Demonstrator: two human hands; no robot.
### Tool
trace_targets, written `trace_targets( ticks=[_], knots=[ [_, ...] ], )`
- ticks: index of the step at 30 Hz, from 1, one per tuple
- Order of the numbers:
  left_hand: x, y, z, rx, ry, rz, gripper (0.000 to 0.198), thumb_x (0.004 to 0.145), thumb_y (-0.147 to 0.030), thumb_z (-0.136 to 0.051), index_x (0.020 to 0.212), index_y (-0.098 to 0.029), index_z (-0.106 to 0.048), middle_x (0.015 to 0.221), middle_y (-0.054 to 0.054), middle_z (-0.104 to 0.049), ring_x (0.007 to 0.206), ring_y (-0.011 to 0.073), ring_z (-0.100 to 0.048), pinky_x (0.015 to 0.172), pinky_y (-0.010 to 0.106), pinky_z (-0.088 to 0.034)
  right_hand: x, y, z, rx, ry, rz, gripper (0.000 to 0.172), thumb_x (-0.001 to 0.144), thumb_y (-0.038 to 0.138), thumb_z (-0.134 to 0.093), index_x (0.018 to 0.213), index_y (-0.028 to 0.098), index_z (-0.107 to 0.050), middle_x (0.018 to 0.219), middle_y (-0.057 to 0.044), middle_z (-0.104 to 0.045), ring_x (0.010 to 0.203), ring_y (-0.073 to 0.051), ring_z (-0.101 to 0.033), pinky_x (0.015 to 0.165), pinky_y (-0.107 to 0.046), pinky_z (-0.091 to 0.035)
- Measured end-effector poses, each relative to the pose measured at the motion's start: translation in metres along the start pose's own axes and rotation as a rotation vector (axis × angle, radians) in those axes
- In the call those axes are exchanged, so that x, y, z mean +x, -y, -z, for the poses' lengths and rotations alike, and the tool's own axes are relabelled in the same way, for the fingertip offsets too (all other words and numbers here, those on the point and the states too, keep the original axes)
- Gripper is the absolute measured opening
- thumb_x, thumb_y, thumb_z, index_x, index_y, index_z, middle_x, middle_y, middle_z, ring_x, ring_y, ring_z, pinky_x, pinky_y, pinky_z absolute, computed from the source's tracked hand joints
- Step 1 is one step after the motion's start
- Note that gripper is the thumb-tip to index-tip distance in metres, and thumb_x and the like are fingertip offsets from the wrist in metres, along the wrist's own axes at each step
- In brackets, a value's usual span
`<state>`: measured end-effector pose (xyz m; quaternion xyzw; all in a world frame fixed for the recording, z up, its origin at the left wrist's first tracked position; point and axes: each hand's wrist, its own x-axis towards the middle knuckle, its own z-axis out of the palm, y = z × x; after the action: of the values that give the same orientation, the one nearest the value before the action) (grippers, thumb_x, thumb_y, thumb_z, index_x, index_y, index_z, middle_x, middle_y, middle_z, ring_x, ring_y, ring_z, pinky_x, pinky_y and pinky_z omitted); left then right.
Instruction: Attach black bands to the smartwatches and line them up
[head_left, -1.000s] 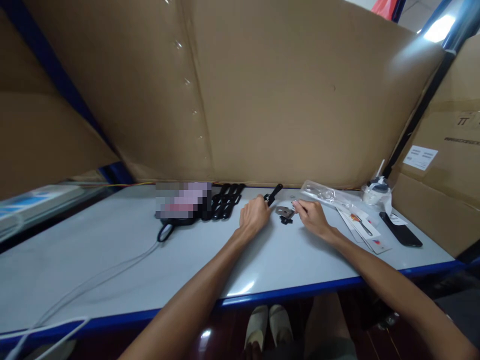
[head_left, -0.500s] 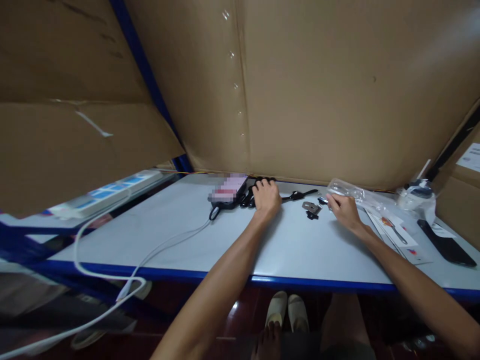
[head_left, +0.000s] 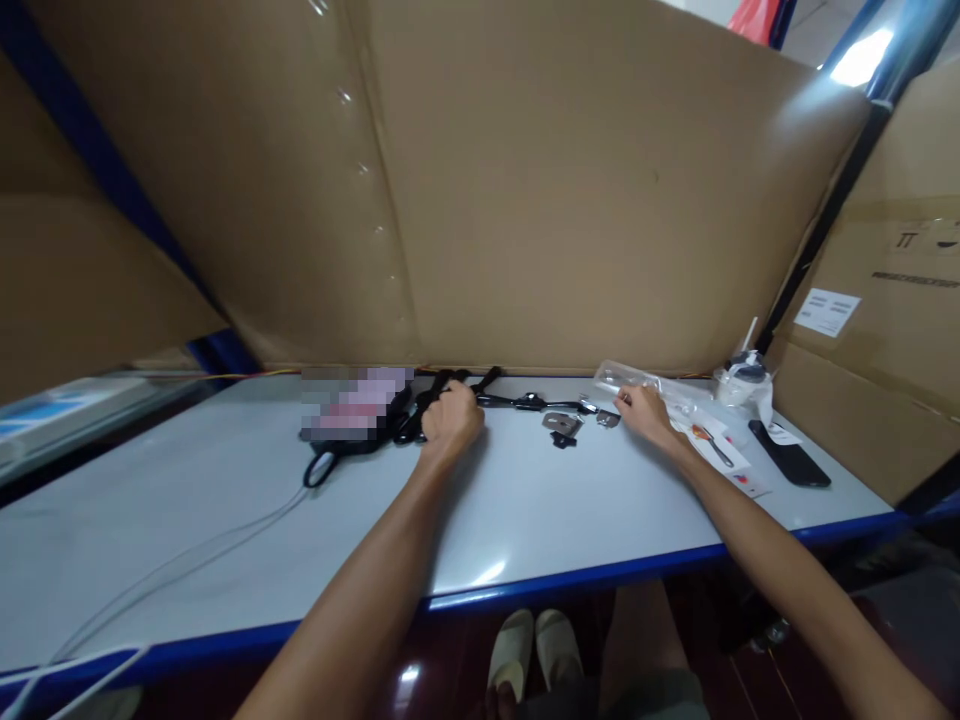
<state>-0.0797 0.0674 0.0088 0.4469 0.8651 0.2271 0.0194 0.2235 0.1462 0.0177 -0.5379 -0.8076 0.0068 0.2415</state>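
My left hand (head_left: pixel 451 418) is closed over a bunch of black straps (head_left: pixel 442 388) lying at the back of the pale table (head_left: pixel 225 520). A single black strap (head_left: pixel 525 402) lies flat just right of that hand. My right hand (head_left: pixel 643 412) rests with fingers curled at the edge of a clear plastic bag (head_left: pixel 637 381), close to a small grey metal piece (head_left: pixel 607 419). Between the hands lie a grey metal plate (head_left: pixel 561 423) and a small black part (head_left: pixel 559 439).
A dark device with a blurred top (head_left: pixel 352 415) sits left of the straps, its white cable (head_left: pixel 187 570) trailing to the front left. Printed cards (head_left: pixel 716 450), a black phone (head_left: pixel 789 453) and a small white bottle (head_left: pixel 739 378) lie at the right. Cardboard sheets (head_left: pixel 562 200) wall the back.
My left hand let go of the single black strap, which now lies flat, and moved left onto the bunch of straps. My right hand shifted right to the plastic bag.
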Motion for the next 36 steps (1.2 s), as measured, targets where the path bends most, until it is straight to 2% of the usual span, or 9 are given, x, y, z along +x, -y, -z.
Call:
trace_targets(
  ticks=[7, 11, 12, 15, 19, 23, 29, 32, 36],
  knots=[
    [0.002, 0.012, 0.010, -0.204, -0.170, 0.060, 0.018, 0.082, -0.022, -0.063, 0.098, -0.016, -0.061, 0.100, 0.027, -0.070, 0.101, 0.0413, -0.068, 0.080, 0.047, -0.050, -0.004, 0.005, 0.004, 0.006, 0.076, -0.009, 0.021, 0.094, 0.021, -0.057, 0.096, 0.020, -0.078, 0.094, -0.009, -0.078, 0.092, -0.022, -0.070, 0.072, -0.025, -0.041],
    [-0.003, -0.005, 0.024, -0.715, -0.274, 0.081, 0.010, 0.086, -0.017, -0.057, 0.092, -0.022, -0.051, 0.075, 0.006, -0.062, 0.067, 0.0222, -0.063, 0.061, 0.030, -0.046, -0.006, 0.007, 0.004, 0.016, 0.092, -0.005, 0.021, 0.094, 0.021, -0.058, 0.097, 0.020, -0.078, 0.095, -0.009, -0.078, 0.093, -0.023, -0.070, 0.074, -0.026, -0.042],
    [-0.006, -0.012, 0.025, -0.921, -0.204, 0.093, 0.010, 0.087, -0.015, -0.054, 0.090, -0.022, -0.048, 0.069, 0.001, -0.057, 0.056, 0.0163, -0.056, 0.054, 0.025, -0.041, -0.006, 0.008, 0.003, 0.018, 0.096, -0.003, 0.021, 0.094, 0.021, -0.058, 0.097, 0.020, -0.079, 0.096, -0.009, -0.078, 0.093, -0.023, -0.070, 0.075, -0.026, -0.042],
    [-0.024, -0.036, 0.022, -1.383, 0.216, 0.131, 0.014, 0.087, -0.008, -0.046, 0.082, -0.021, -0.044, 0.061, -0.004, -0.049, 0.041, 0.0071, -0.039, 0.041, 0.017, -0.025, -0.006, 0.008, 0.001, 0.009, 0.099, -0.004, 0.021, 0.093, 0.020, -0.059, 0.100, 0.020, -0.078, 0.099, -0.009, -0.078, 0.096, -0.023, -0.070, 0.077, -0.027, -0.043],
    [-0.050, -0.055, 0.007, -1.478, 0.464, 0.120, 0.014, 0.087, -0.006, -0.046, 0.078, -0.018, -0.045, 0.057, -0.002, -0.052, 0.037, 0.0049, -0.034, 0.034, 0.015, -0.016, -0.005, 0.005, -0.002, -0.001, 0.098, -0.025, 0.024, 0.094, 0.018, -0.056, 0.104, 0.021, -0.078, 0.104, -0.009, -0.078, 0.100, -0.024, -0.070, 0.080, -0.028, -0.044],
    [-0.057, -0.057, 0.000, -1.524, 0.558, 0.117, 0.011, 0.088, -0.008, -0.048, 0.079, -0.014, -0.051, 0.060, 0.002, -0.056, 0.039, 0.0043, -0.037, 0.032, 0.014, -0.018, -0.005, 0.004, -0.006, -0.002, 0.077, 0.008, 0.029, 0.097, 0.025, -0.056, 0.119, 0.021, -0.075, 0.111, -0.009, -0.076, 0.108, -0.026, -0.067, 0.087, -0.030, -0.045],
    [-0.044, -0.051, 0.003, -1.602, 0.646, 0.370, 0.018, 0.090, -0.002, -0.040, 0.088, -0.009, -0.057, 0.063, 0.003, -0.057, 0.039, 0.0041, -0.041, 0.031, 0.013, -0.024, -0.013, 0.018, -0.013, -0.033, 0.102, 0.239, 0.040, 0.102, 0.032, -0.052, 0.138, 0.022, -0.065, 0.126, -0.012, -0.069, 0.119, -0.027, -0.057, 0.102, -0.035, -0.040],
    [-0.044, -0.052, 0.004, -1.608, 0.684, 0.373, 0.021, 0.092, -0.002, -0.037, 0.091, -0.009, -0.057, 0.064, 0.002, -0.058, 0.040, 0.0049, -0.044, 0.032, 0.014, -0.027, -0.015, 0.022, -0.012, -0.024, 0.148, 0.336, 0.035, 0.101, 0.028, -0.055, 0.130, 0.022, -0.071, 0.123, -0.010, -0.071, 0.115, -0.025, -0.059, 0.103, -0.034, -0.039],
    [-0.048, -0.054, 0.002, -1.577, 0.676, 0.312, 0.017, 0.092, -0.003, -0.041, 0.093, -0.010, -0.057, 0.066, 0.003, -0.060, 0.041, 0.0061, -0.049, 0.034, 0.015, -0.032, -0.014, 0.020, -0.006, -0.027, 0.145, 0.307, 0.024, 0.098, 0.027, -0.059, 0.106, 0.020, -0.080, 0.108, -0.008, -0.077, 0.109, -0.025, -0.063, 0.099, -0.032, -0.040]
  ],
)
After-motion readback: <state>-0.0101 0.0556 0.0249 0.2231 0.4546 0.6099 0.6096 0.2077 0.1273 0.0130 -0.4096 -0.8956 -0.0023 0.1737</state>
